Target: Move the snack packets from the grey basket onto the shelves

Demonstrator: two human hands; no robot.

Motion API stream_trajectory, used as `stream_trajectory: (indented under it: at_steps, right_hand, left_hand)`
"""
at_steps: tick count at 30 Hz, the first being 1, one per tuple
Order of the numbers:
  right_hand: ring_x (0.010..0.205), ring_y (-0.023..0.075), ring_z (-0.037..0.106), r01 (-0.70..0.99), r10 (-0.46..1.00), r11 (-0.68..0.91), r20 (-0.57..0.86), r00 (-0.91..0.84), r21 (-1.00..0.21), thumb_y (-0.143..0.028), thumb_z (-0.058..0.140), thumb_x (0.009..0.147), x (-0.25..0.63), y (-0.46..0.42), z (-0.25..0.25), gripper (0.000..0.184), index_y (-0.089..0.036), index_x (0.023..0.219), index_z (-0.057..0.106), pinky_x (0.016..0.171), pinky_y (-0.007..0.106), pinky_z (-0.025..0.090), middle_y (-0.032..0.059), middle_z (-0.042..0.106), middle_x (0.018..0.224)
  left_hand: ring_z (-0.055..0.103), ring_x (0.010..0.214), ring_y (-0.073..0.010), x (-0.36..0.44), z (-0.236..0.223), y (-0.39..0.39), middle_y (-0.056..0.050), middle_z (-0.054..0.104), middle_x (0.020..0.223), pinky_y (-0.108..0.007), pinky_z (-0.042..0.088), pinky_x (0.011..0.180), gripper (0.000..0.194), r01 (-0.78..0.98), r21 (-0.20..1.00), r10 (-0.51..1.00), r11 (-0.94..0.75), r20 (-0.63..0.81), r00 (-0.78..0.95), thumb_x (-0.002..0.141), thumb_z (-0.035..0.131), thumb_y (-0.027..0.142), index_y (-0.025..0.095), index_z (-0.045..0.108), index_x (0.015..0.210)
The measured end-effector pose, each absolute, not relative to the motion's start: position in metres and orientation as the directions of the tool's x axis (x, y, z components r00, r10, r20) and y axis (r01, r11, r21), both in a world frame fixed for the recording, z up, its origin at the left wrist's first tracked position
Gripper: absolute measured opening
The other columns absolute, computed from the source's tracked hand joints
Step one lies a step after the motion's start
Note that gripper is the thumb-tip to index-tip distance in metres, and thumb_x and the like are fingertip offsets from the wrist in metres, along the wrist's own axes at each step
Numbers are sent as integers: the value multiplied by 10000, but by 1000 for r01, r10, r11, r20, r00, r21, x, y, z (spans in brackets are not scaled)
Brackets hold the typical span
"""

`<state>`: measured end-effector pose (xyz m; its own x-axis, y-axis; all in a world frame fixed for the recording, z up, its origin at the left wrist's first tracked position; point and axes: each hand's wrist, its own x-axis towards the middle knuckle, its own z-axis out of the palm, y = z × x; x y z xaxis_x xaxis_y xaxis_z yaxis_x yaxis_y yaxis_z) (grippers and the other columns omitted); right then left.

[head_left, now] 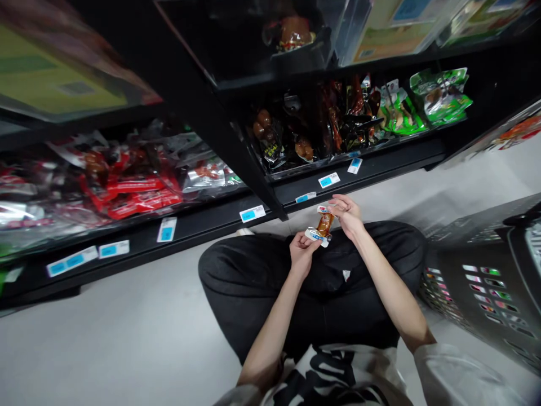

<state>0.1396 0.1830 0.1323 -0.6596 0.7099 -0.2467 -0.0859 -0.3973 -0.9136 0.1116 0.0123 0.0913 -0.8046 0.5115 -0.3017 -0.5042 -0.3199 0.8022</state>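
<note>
A small clear snack packet with a brown piece of food inside is held between both my hands above my black-trousered knees. My left hand pinches its lower end with curled fingers. At the packet's upper end, my right hand grips with closed fingers. I am crouched in front of a low black shop shelf.
The shelf holds red snack packets at left, dark and brown packets in the middle and green packets at right. Blue price tags line its edge. A grey shopping basket stands on the pale floor at my right.
</note>
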Motion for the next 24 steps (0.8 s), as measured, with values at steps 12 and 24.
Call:
stream_trajectory:
  at_steps: [12,24]
  right_hand:
    - [776,144,657,-74,714,-383,-244,-657,-921,-252,894,539,138,183,131,461,-199,947,688,751,301,560,22,730,889]
    - [826,159,683,-53,636,-429,-260,-726,-902,-271,923,541,139,182,135,431,-205,911,712,826,310,555,6,736,851]
  left_hand:
    - [692,745,-117,113,91,11,7,721,814,-276,556,793,477,-497,816,546,-296,-282,-789,517,960,215,180,635,864]
    - [686,710,-118,113,88,9,24,724,771,-261,546,761,457,-486,823,557,-293,-266,-787,523,970,206,176,642,840]
